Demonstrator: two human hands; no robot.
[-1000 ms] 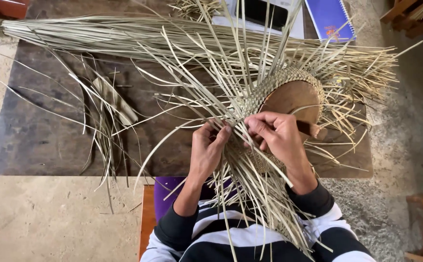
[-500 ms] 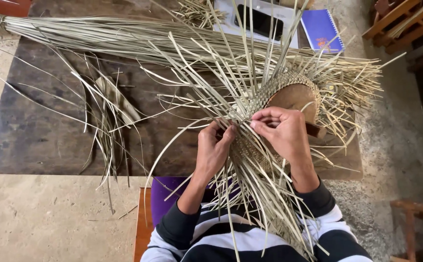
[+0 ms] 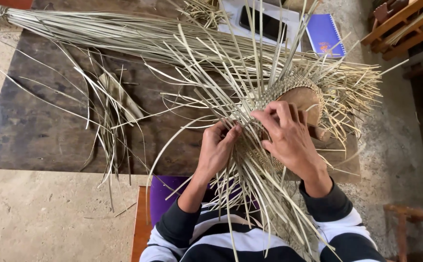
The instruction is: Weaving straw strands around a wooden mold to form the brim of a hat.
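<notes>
Straw-coloured and dry, the half-woven hat of flat palm strips (image 3: pixel 289 90) sits over a rounded brown wooden form (image 3: pixel 302 101) at the near right of the dark wooden counter (image 3: pixel 37 131), its loose ends fanning out in every direction. My left hand (image 3: pixel 217 148) is closed, pinching a few strips at the weave's edge; my right hand (image 3: pixel 289 138) lies over the woven part with its fingers curled down on the strands. I judge the work very light but springy: each strip is stiff along its length, slick on its face, and likely to crease or split if bent sharply, so I take hold close to the finished weave, not out at the tips. A long bundle of pale unwoven strips (image 3: pixel 100 29) stretches across the far side, with scattered offcuts (image 3: pixel 109 106) to the left. The counter's near edge lies just under my wrists; open room is to the left, while a blue spiral notebook (image 3: pixel 324 35) and a dark phone (image 3: pixel 262 23) crowd the far right.
</notes>
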